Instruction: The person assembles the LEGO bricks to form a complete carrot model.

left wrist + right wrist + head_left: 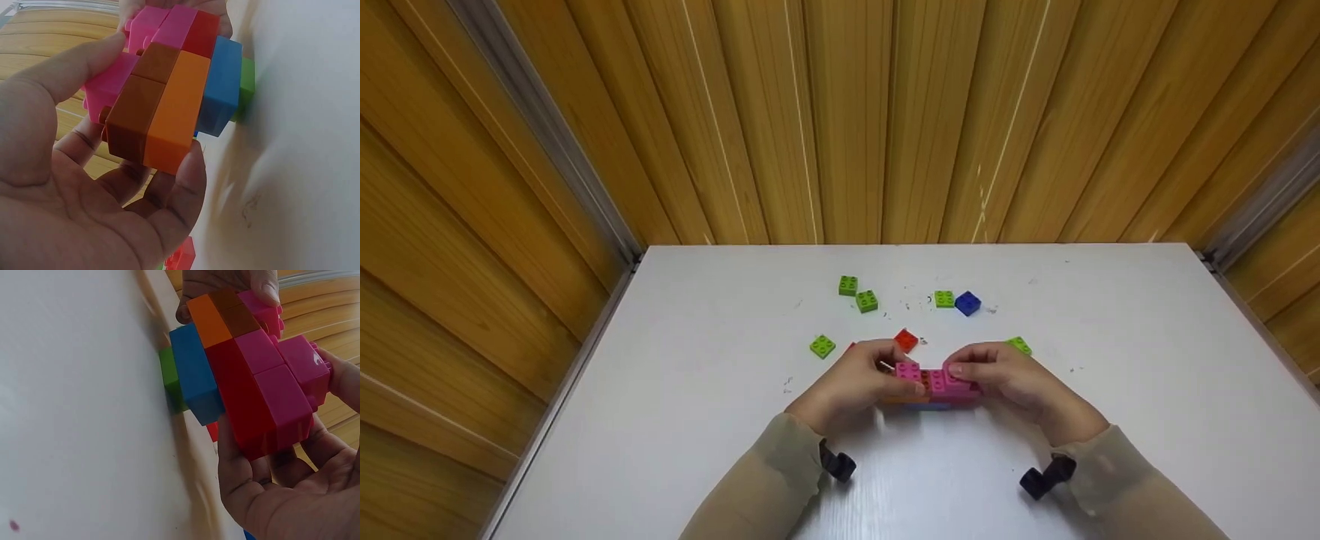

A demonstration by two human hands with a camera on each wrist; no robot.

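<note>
Brick stack: 1, assembled (941,386), centre of the near half of the white table (720,450), between the 2 hands. Table contact: can't tell.
Long axis: left-right, roughly parallel to the table's far edge. Top studs up.
Stack layers, top down: 2 pink top bricks (305,367), 1 at the left end, 1 toward the right end, gap between; then 2 brown bricks (135,115) left and 2 pink lower bricks (281,396) right; then 1 orange brick (179,107) left, 1 red brick (239,394) right; 1 blue brick (222,81) under the middle; 1 green brick (170,377) lowest. 10 visible total.
Left hand (855,382): clamped on the stack's left end, thumb at the left pink top brick, fingertips curled under the orange.
Right hand (1024,379): clamped on the right end, thumb at the right pink top brick, fingertip under the red.
Loose green: 5. 2 far left bricks (867,301), just beside each other; 1 far right brick (944,299); 1 left of the left hand (823,346); 1 beyond the right hand, partly covered (1020,345).
Loose blue: 1 (968,303), just right of the far right green.
Loose red: 2. 1 beyond the stack (906,340); 1 mostly hidden behind the left hand.
Wrist gear: 2 black mounts (838,461), 1 per wrist.
Wall: wood-look panels (847,127), far side.
</note>
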